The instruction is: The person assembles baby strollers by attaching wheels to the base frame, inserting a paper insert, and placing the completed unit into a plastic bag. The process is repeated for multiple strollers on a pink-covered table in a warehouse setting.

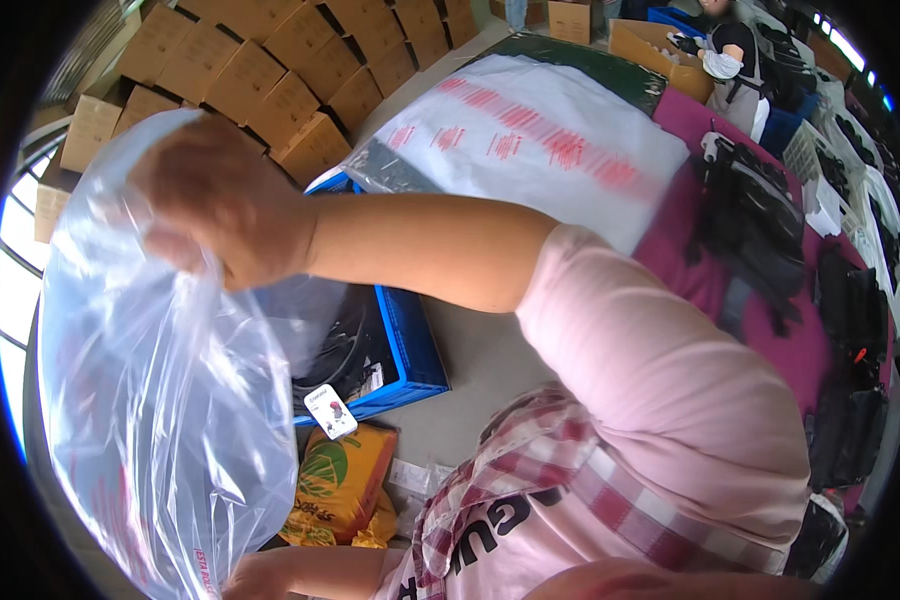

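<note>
A large clear plastic bag (170, 400) with some red print hangs along the left side, partly spread out. My right hand (215, 205), smeared by motion, reaches across to the bag's upper part, its fingers curled on the film. Down at the lower edge, my left hand (260, 575) grips the bag's lower side, with its fingertips partly hidden. Behind the bag and below my right forearm stands a blue crate (410, 345) holding black items (355, 340), partly covered. A white card (330, 412) with a small picture lies against the crate's near edge.
A yellow-orange package (345, 475) is on the floor beside the crate. Flat plastic bags (530, 130) are piled on the table ahead. Black bags (755, 210) lie on the purple cloth (675, 270) at right. Cardboard boxes (260, 70) are stacked behind; a co-worker (735, 65) stands far right.
</note>
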### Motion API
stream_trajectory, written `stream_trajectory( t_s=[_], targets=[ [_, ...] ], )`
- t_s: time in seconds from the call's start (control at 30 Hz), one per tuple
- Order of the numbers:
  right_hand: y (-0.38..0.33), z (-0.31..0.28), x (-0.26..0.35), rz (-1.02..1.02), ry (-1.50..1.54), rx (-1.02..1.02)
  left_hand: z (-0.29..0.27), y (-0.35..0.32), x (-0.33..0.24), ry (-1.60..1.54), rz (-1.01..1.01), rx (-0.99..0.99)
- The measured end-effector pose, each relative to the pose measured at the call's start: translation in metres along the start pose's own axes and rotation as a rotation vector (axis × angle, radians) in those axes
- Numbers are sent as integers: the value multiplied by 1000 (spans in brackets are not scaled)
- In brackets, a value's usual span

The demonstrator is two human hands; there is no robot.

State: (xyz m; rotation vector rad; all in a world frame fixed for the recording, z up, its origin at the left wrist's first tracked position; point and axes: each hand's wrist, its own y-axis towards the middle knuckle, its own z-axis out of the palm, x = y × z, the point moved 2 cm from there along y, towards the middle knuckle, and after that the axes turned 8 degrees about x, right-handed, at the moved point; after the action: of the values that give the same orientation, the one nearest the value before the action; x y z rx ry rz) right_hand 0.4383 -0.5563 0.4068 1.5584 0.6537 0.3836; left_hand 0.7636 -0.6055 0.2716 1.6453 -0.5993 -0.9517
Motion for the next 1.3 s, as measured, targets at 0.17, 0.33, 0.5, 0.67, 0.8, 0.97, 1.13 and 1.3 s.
stream_trajectory(
  t_s=[0.17, 0.33, 0.5, 0.67, 0.8, 0.97, 1.13, 1.3],
  targets=[
    [-327, -20, -38, 662, -261, 1540, 32, -198, 9, -192, -556, 765],
    [-337, -169, -74, 1258, -505, 1091, 61, -193, -16, -245, -626, 813],
    [-235, -140, -23, 1078, 35, 784, 138, -123, -106, -559, -465, 785],
    [-217, -68, 60, 1022, 508, 1175, 142, -103, -179, -825, -116, 881],
    [-258, -54, 18, 944, 835, 962, 107, -84, -216, -1233, -34, 1205],
    [-221, -122, -53, 1376, 333, 323, 74, -89, -232, -1541, -338, 1052],
    [-234, -148, 62, 1188, 1029, 778, 88, -91, -237, -1330, -736, 669],
    [-391, -202, 167, 1104, 967, 1859, 100, -90, -257, -1138, -784, 535]
  ],
)
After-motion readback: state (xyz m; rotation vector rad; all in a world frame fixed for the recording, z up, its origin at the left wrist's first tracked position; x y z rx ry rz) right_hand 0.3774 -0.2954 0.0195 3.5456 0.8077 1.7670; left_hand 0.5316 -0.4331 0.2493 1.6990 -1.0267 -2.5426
